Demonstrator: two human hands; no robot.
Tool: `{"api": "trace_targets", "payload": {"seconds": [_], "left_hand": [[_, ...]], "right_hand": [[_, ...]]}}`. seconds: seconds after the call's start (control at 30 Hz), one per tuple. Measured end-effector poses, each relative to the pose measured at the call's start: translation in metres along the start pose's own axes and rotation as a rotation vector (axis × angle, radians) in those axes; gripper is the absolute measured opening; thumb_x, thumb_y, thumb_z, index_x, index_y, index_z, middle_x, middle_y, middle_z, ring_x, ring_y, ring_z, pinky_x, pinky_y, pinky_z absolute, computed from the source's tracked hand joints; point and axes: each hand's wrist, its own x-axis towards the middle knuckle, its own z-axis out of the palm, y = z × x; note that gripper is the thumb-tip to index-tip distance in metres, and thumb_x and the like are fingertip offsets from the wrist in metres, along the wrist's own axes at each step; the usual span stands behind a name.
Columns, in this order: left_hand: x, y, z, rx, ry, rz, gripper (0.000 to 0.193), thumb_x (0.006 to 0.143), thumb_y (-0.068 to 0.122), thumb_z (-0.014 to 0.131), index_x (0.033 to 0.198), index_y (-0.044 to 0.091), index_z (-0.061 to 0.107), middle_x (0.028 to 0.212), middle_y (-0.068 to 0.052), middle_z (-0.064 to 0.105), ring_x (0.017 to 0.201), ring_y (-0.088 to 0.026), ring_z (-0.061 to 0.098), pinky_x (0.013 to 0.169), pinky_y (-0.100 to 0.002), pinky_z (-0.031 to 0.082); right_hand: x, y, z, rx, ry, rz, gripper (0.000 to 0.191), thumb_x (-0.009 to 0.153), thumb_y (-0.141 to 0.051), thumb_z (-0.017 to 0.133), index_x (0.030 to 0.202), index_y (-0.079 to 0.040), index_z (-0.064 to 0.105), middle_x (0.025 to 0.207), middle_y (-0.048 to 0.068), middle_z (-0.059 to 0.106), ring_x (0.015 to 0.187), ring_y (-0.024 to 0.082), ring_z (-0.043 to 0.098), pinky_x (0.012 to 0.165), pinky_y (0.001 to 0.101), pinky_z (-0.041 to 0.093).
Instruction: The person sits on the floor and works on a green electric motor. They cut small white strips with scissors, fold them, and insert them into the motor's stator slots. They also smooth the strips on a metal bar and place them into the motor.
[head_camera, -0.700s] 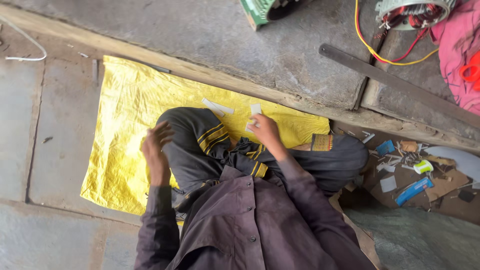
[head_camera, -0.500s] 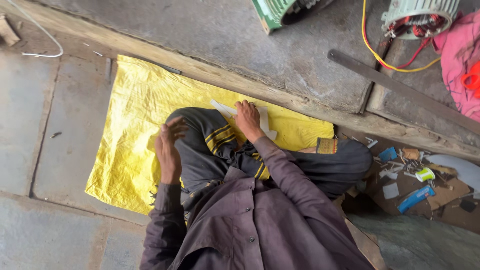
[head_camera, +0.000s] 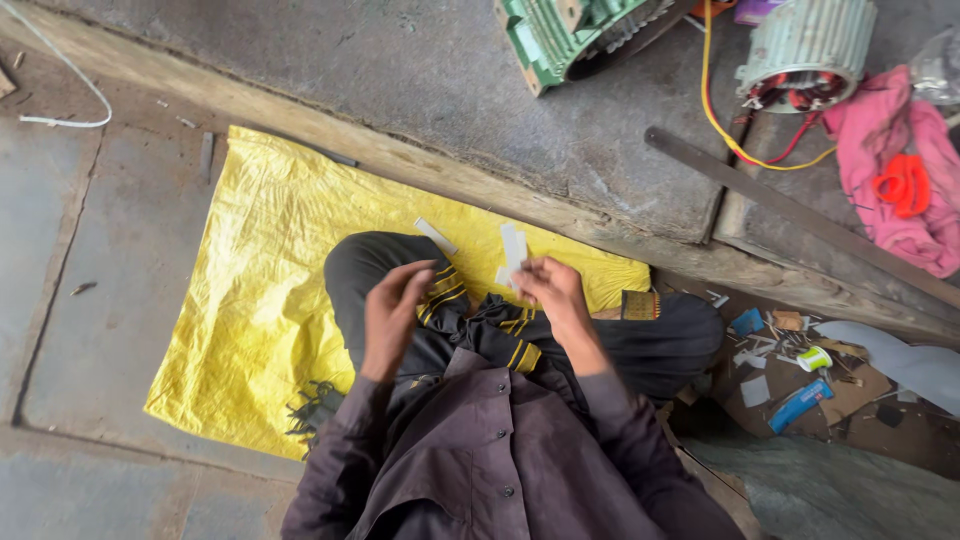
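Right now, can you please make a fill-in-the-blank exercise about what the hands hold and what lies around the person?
1. The right hand holds thin white strips of the colour ____.
2. The person sits on a ____ sheet spread over the floor.
3. The left hand is empty and hovers above the person's ____.
4. A pink cloth lies at the ____ right of the picture.

Missing words: white; yellow; knee; upper
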Motion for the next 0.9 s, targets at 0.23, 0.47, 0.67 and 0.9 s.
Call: {"api": "trace_targets", "payload": {"seconds": [0.23, 0.47, 0.67, 0.9], "left_hand": [[0.013, 0.027, 0.08, 0.063, -0.239, -0.056, 0.032, 0.096, 0.023, 0.074, 0.115, -0.002, 0.074, 0.089, -0.004, 0.075, 0.071, -0.006, 0.063, 0.058, -0.023, 0.051], [0.006, 0.035, 0.1, -0.073, -0.278, 0.009, 0.029, 0.097, 0.025, 0.076, 0.105, -0.003, 0.077, 0.08, -0.002, 0.074, 0.068, -0.003, 0.063, 0.056, -0.02, 0.047], [-0.005, 0.038, 0.103, -0.109, -0.302, -0.03, 0.029, 0.096, 0.026, 0.074, 0.105, -0.002, 0.076, 0.08, -0.003, 0.075, 0.068, -0.005, 0.066, 0.054, -0.021, 0.051], [-0.011, 0.041, 0.108, -0.145, -0.294, -0.059, 0.029, 0.096, 0.025, 0.074, 0.106, -0.002, 0.076, 0.081, -0.004, 0.075, 0.069, -0.005, 0.067, 0.053, -0.021, 0.051]], "right_hand": [[-0.062, -0.024, -0.002, 0.161, -0.057, -0.102, 0.014, 0.092, -0.007, 0.076, 0.1, 0.003, 0.07, 0.083, 0.009, 0.073, 0.071, 0.011, 0.066, 0.06, 0.0235, 0.046], [-0.084, -0.031, -0.009, 0.227, -0.105, -0.097, 0.026, 0.102, -0.024, 0.067, 0.103, 0.001, 0.071, 0.085, 0.009, 0.075, 0.072, 0.014, 0.07, 0.062, 0.0264, 0.053], [-0.094, -0.04, -0.009, 0.28, -0.146, -0.129, 0.025, 0.102, -0.021, 0.065, 0.109, 0.002, 0.069, 0.095, 0.012, 0.075, 0.081, 0.019, 0.074, 0.071, 0.0348, 0.062], [-0.099, -0.039, -0.011, 0.258, -0.177, -0.152, 0.025, 0.102, -0.018, 0.064, 0.114, 0.003, 0.067, 0.096, 0.015, 0.075, 0.085, 0.023, 0.076, 0.075, 0.0375, 0.063]]}}
